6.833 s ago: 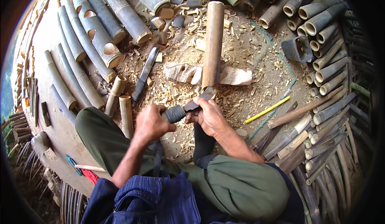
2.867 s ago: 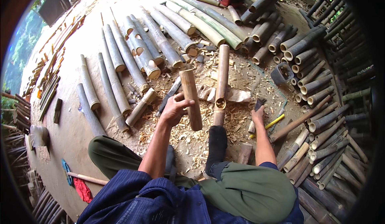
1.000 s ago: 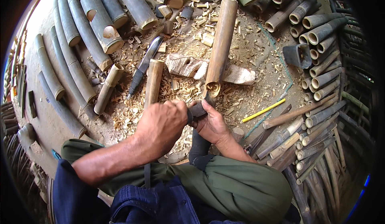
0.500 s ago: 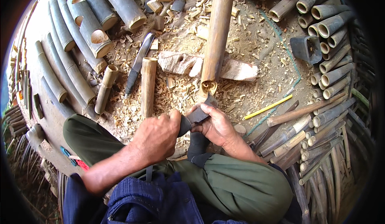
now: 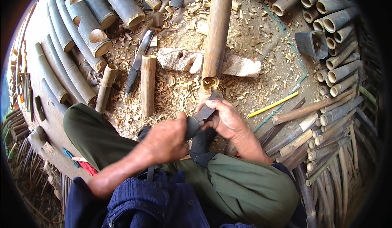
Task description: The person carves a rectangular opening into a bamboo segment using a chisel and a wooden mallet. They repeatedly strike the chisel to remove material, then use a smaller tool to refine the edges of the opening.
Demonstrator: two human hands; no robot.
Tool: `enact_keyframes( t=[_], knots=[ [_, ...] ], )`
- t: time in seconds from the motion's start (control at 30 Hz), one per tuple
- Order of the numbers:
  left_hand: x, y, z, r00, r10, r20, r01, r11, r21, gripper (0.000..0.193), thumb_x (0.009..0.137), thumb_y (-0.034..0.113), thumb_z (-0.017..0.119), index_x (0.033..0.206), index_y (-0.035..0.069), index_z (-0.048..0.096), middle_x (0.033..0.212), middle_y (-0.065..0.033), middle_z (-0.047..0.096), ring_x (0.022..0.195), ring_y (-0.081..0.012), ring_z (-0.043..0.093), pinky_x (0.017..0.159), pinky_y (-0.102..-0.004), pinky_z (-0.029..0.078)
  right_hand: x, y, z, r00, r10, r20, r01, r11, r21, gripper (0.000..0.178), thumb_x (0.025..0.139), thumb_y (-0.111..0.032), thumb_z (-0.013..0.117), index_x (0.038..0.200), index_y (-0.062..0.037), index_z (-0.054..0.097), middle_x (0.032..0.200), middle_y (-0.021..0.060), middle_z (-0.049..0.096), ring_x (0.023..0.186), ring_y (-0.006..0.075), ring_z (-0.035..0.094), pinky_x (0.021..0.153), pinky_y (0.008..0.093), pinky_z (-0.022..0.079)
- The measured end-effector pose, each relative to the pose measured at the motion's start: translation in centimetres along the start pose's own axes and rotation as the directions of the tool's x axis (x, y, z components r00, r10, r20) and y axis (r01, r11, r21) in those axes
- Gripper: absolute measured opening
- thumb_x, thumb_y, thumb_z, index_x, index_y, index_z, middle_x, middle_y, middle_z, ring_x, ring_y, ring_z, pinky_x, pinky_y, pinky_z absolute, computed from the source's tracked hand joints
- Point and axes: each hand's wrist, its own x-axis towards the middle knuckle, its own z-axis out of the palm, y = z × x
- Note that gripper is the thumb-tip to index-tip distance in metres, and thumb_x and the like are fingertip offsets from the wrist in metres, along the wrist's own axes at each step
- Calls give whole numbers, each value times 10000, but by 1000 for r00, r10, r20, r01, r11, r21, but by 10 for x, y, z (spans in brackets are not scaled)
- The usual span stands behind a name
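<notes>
Grey knife blade (image 5: 204,112) — in the right hand (image 5: 229,121).

Daylight pouring in from the far left, ground (image 5: 33,38) there burning out to white, softer light over the wood shavings (image 5: 179,92) mid-scene, detail crisp, left hand (image 5: 166,140) slightly blurred, dimmer shade at far right, bamboo tubes (image 5: 49,73) bowing at left, black fisheye rim swallowing the corners

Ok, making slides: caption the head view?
Left hand and right hand grip a bladed tool near a bamboo tube amid shavings.
</notes>
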Motion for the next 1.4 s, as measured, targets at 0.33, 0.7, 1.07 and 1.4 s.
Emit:
enact_keyframes(
  t=[0.33, 0.7, 1.07, 1.4],
  knots=[
    [23, 27, 110, 966, -172, -194, -1, 747, -665, 690, 858, 200, 812, 1336, -81, 401, 1027, -308, 701, 1024, -460, 716, 927, -498, 561, -6, -3, -9, 915, -281, -289, -34, 661, -750, 359, 992, -313, 539, 835, -31, 697, 739, 61, 664, 571, 149, 574, 551, 323, 477],
    [-17, -6, -18, 781, -404, -476, 352, 914, -200, 351, 673, 194, 852, 955, 6, 763, 807, -228, 748, 787, -376, 758, 779, -486, 600, 32, 7, 41, 982, -187, -5, 184, 972, -147, 284, 1077, -253, 541, 1120, 12, 634, 936, 132, 707, 714, 206, 702, 633, 378, 624],
    [13, 75, -43, 899, 254, -357, 229, 422, 877, 55, 826, 106, 678, 801, 71, 645, 757, -77, 682, 691, -204, 696, 608, -369, 528, 37, 24, 11, 968, -174, 179, 29, 791, 611, 328, 1109, -350, 509, 1266, -81, 614, 1197, 125, 727, 1037, 252, 746, 815, 417, 652],
    [11, -47, -85, 991, -81, 107, 75, 995, 62, 242, 734, 169, 742, 847, -45, 720, 782, -198, 736, 748, -338, 738, 722, -442, 619, 27, 26, 47, 996, -87, 7, 86, 991, 104, 344, 1038, -291, 583, 1136, 25, 680, 983, 160, 755, 819, 262, 755, 764, 406, 643]
  ],
)
